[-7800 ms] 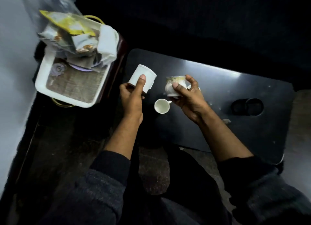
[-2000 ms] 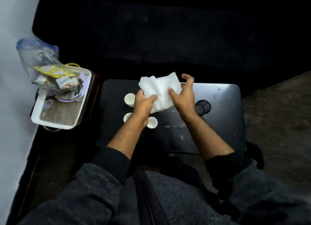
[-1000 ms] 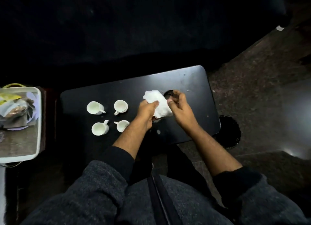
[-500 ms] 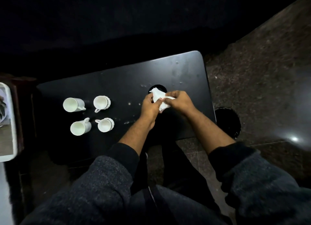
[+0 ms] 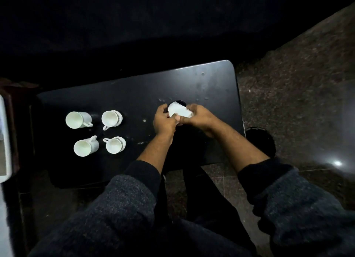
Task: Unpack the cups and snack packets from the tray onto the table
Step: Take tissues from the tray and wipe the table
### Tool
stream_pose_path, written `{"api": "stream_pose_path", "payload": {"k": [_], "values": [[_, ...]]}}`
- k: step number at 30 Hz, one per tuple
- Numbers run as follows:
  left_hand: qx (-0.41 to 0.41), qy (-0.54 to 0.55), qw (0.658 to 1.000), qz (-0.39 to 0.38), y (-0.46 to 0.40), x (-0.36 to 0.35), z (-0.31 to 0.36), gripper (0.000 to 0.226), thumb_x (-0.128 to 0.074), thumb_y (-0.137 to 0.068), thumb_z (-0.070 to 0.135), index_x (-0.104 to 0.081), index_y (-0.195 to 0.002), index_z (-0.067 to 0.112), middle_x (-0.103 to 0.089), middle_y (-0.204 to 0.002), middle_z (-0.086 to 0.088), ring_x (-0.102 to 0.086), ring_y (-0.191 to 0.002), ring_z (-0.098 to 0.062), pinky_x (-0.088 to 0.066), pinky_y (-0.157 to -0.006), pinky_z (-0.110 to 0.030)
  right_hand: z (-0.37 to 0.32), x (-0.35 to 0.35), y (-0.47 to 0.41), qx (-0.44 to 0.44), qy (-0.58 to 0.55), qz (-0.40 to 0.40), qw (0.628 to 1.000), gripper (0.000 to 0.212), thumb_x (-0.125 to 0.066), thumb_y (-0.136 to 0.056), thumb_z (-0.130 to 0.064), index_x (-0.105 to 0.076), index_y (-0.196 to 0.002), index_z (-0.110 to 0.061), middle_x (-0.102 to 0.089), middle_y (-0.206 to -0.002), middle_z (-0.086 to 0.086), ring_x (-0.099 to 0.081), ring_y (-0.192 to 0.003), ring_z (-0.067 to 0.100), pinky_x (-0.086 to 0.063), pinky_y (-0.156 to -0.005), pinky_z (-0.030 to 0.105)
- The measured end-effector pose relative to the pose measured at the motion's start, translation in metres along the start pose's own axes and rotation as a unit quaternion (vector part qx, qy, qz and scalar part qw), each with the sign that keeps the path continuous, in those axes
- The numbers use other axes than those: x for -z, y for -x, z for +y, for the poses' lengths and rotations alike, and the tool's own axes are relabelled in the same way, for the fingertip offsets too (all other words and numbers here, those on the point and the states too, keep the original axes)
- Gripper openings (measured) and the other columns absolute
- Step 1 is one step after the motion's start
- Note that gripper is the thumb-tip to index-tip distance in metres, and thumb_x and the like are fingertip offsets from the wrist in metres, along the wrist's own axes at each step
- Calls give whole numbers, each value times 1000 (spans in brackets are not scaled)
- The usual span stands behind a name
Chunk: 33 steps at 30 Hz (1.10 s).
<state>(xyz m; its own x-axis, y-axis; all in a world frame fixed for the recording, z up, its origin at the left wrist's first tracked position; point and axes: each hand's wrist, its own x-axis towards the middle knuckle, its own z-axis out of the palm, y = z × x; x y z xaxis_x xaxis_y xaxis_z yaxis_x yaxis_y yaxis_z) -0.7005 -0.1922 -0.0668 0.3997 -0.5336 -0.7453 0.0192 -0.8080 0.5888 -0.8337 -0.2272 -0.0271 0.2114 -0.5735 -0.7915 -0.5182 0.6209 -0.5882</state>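
Standing in a two-by-two group on the left half of the black surface [image 5: 201,80], four white cups rest upright and apart from one another: the far-left cup [image 5: 77,120] and the near-left cup [image 5: 85,146] are plain and tall, while the far-right cup [image 5: 111,119] and the near-right cup [image 5: 115,145] are shorter with a faint band around the outside. All four appear empty. At the frame's left edge, only a sliver of the white tray [image 5: 4,141] shows on a dark stand, and its contents cannot be seen.

To the right of the cups, both of the person's hands meet over a crumpled white tissue [image 5: 179,110]. The left hand [image 5: 163,121] is curled with its fingers closed on the tissue's left side, and the right hand [image 5: 197,116] pinches the paper from the right, thumb underneath. The tissue sits just over a round recess [image 5: 181,102] in the surface. Small pale specks and smears dot the surface near the hands. Dark grey sleeves [image 5: 124,199] cover both forearms up to the elbows. Speckled stone floor [image 5: 297,83] lies to the right.
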Motion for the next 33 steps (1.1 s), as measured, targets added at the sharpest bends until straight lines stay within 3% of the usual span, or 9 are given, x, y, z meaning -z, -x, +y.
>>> {"api": "stream_pose_path", "payload": {"k": [2, 4, 6, 9, 12, 15, 19, 25, 33], "values": [[-30, -46, 998, -28, -2, 1, -2, 60, -63, -90, 2, -53, -141, 32, -68, -110, -4, -72, -79, -24, -54, -47, -25, 3, 4, -2, 16, 35, -30, 999, 65, -83, -81, -30, -56, -134, -5, -67, -114, 6, -63, -98, 14, -48, -77, 16], [-24, -69, 996, -54, -4, 1, -6, 48, -58, -96, 6, -58, -139, 26, -70, -104, -5, -67, -63, -19, -49, -43, -23, 5, 8, -5, 28, 87, -27, 995, 61, -83, -81, -24, -59, -133, -4, -69, -113, 8, -64, -95, 14, -45, -71, 15], [6, -35, 998, -55, -9, 0, -9, 29, -56, -102, 14, -65, -128, 13, -73, -103, -10, -64, -57, -18, -52, -48, -24, 5, 9, -8, 43, 128, -4, 991, 53, -80, -83, -19, -61, -130, -5, -70, -112, 9, -65, -97, 17, -43, -76, 18], [23, 48, 998, -38, -11, 2, -8, 23, -54, -105, 16, -67, -118, 2, -70, -101, -13, -65, -68, -16, -56, -52, -22, 4, 4, -16, 74, 177, 61, 980, 39, -72, -86, -16, -65, -124, -10, -72, -114, 10, -67, -107, 26, -43, -82, 24], [-30, 48, 998, -11, -14, 6, -7, 14, -60, -101, 12, -68, -113, 8, -71, -99, -5, -69, -74, -13, -59, -62, -27, 3, -5, -24, 84, 214, 113, 967, 32, -70, -86, -19, -68, -117, -10, -70, -113, 16, -63, -109, 32, -43, -86, 28], [-34, 41, 999, 3, -16, 8, -11, 8, -61, -100, 12, -66, -104, 17, -71, -97, -3, -68, -75, -13, -57, -57, -24, 5, -15, -31, 78, 216, 119, 966, 35, -72, -85, -19, -68, -118, -11, -62, -113, 20, -60, -109, 34, -41, -91, 27], [-17, 43, 999, -4, -15, 13, -17, 12, -58, -102, 17, -69, -107, 14, -74, -104, -10, -69, -82, -18, -58, -58, -28, 6, -16, -34, 70, 223, 109, 966, 39, -75, -81, -21, -68, -119, -13, -64, -111, 19, -57, -113, 33, -42, -91, 28], [-33, 70, 997, 27, 4, 36, -6, 14, -56, -103, 17, -67, -110, 13, -71, -103, -5, -75, -82, -15, -53, -49, -23, -16, -16, -6, 75, 200, 159, 964, 50, -75, -84, -32, -61, -130, -16, -55, -130, 16, -57, -118, 33, -44, -99, 34], [-133, 137, 980, 59, 58, 130, 27, 11, -57, -102, 12, -65, -106, 18, -68, -103, -1, -74, -79, -12, -53, -48, -23, -97, -93, 48, 180, 229, 160, 943, 48, -66, -93, -32, -56, -138, -15, -50, -138, 12, -60, -118, 30, -48, -102, 40]]}}
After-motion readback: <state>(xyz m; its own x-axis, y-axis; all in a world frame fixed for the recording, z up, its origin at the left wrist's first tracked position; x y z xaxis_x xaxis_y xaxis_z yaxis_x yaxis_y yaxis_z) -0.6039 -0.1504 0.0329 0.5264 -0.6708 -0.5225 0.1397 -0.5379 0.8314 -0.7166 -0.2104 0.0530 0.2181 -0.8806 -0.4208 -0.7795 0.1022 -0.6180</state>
